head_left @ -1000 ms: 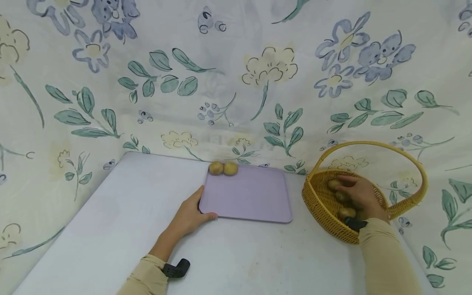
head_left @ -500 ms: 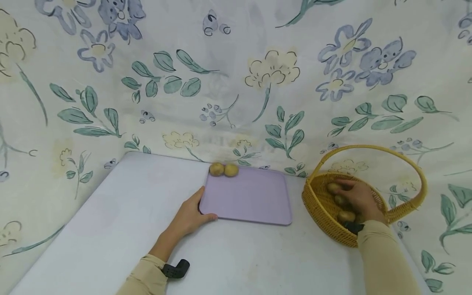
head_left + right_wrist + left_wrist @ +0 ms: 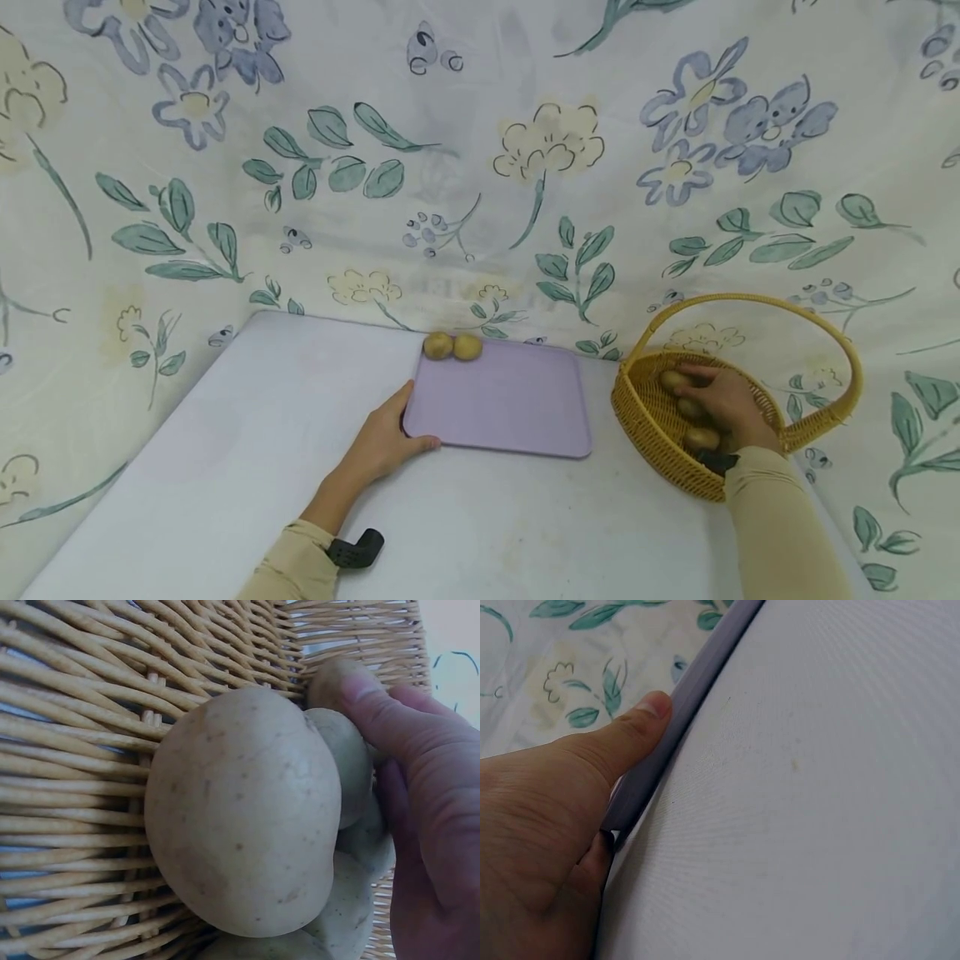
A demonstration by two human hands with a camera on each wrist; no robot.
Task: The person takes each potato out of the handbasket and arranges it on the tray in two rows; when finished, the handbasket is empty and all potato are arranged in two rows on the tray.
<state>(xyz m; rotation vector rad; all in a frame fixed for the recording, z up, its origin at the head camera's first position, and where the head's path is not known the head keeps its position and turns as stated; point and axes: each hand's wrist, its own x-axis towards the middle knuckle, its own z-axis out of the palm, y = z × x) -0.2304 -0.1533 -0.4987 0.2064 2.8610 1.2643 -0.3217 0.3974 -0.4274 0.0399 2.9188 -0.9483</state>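
My left hand (image 3: 382, 442) grips the near left corner of the lilac tray (image 3: 498, 400); in the left wrist view its thumb lies over the tray's rim (image 3: 694, 682). Two potatoes (image 3: 438, 345) (image 3: 468, 347) lie side by side in the tray's far left corner. Inside the wicker basket (image 3: 652, 437) at the right, my right hand (image 3: 729, 404) pinches a potato (image 3: 675, 381) at the far side. Several more potatoes lie in the basket; a large potato (image 3: 244, 814) fills the middle of the right wrist view, nearer than the held potato (image 3: 330, 681).
The basket's tall arched handle (image 3: 750, 297) rises over my right hand. A white table (image 3: 300, 375) lies under the tray and basket. Flowered cloth (image 3: 465, 192) hangs behind and at both sides.
The right hand has shifted slightly within the basket, and the potato at its fingertips has moved a little to the left. The left hand stays on the tray.
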